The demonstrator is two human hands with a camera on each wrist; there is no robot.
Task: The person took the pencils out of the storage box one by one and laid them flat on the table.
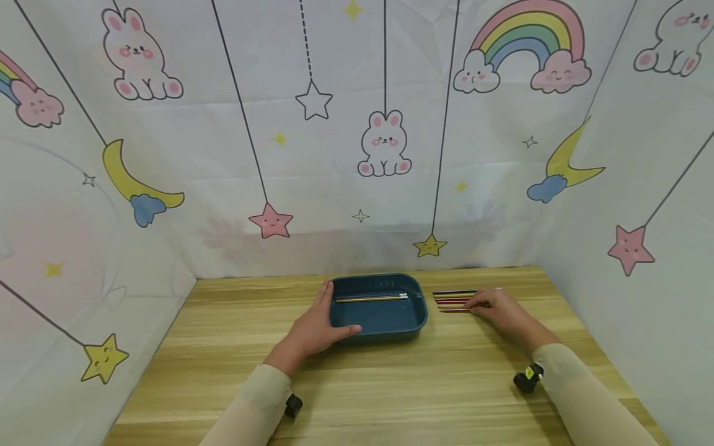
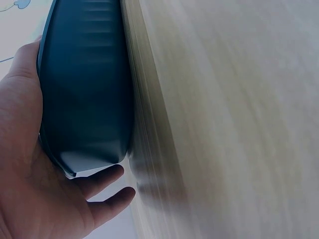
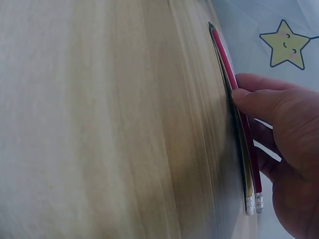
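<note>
A dark blue plastic tray [image 1: 385, 336] stands on the table, with a couple of eraser-tipped pencils [image 1: 370, 298] lying inside toward its back wall. My left hand [image 1: 319, 326] rests against its left end, thumb along the front rim and straight fingers by the left side. In the left wrist view, two fingertips [image 2: 112, 180] extend past the tray's corner. To the right of the tray, several pencils [image 1: 453, 292] lie side by side. Over them, my right hand [image 1: 504, 314] pinches a red pencil [image 3: 248, 137] between thumb and fingers; its white eraser end points toward my palm side.
The wood-grain table [image 1: 385, 396] ends at a white cloth backdrop [image 1: 334, 186] printed with rabbits, stars and moons. Cloth also hangs along the left and right sides. A small black camera sits on each wrist.
</note>
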